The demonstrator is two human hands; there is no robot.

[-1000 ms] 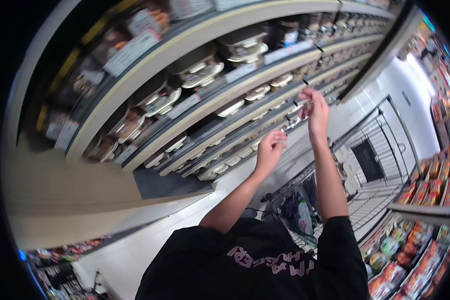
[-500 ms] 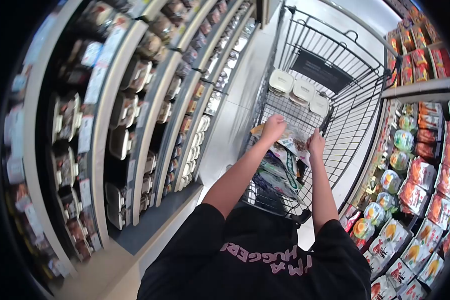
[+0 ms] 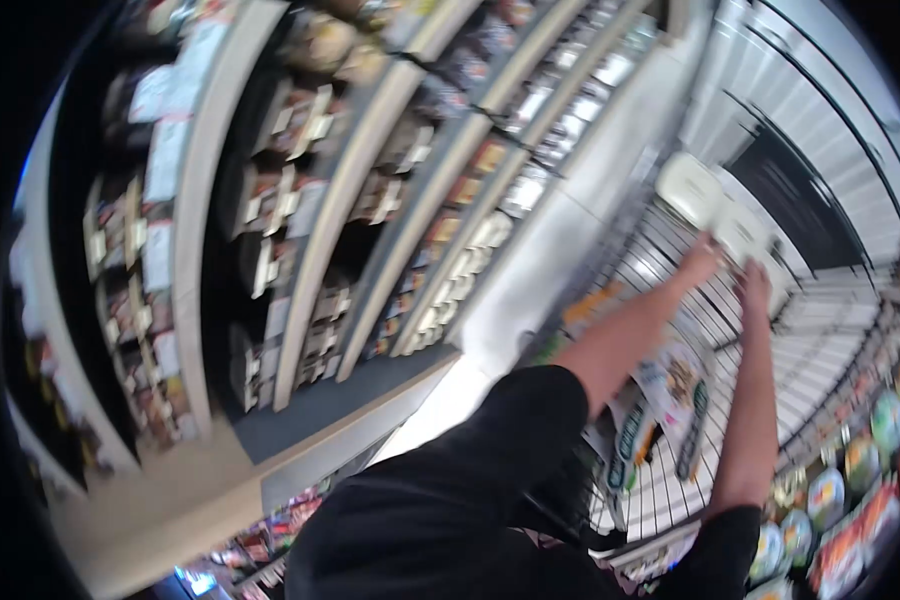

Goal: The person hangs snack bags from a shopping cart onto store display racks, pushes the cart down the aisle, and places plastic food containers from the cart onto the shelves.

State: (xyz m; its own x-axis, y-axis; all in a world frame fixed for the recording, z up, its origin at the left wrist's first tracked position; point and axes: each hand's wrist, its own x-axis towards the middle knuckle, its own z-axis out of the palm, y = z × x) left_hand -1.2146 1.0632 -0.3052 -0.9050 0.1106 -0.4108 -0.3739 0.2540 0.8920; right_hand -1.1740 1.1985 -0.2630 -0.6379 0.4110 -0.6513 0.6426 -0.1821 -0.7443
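White lidded containers (image 3: 689, 190) stand in a row at the far end of the black wire shopping cart (image 3: 660, 505). My left hand (image 3: 702, 260) is stretched out to the near side of the middle container (image 3: 738, 228). Just to its right, my right hand (image 3: 755, 290) is beside the containers at the right end of the row. Motion blur smears the fingers of both hands, so whether they grip a container is unclear. Under my forearms lie printed plastic food packets (image 3: 673, 385) in the near part of the cart.
Tilted shelves (image 3: 305, 250) of packaged goods line the left side, above a low ledge (image 3: 350, 415). More packets (image 3: 850, 530) are displayed at the lower right. A pale tiled floor (image 3: 590, 180) runs between the left shelves and the cart.
Both hands have moved from above the packets forward to the white containers. The view has swung, so the cart now appears further right and the shelves fill more of the left.
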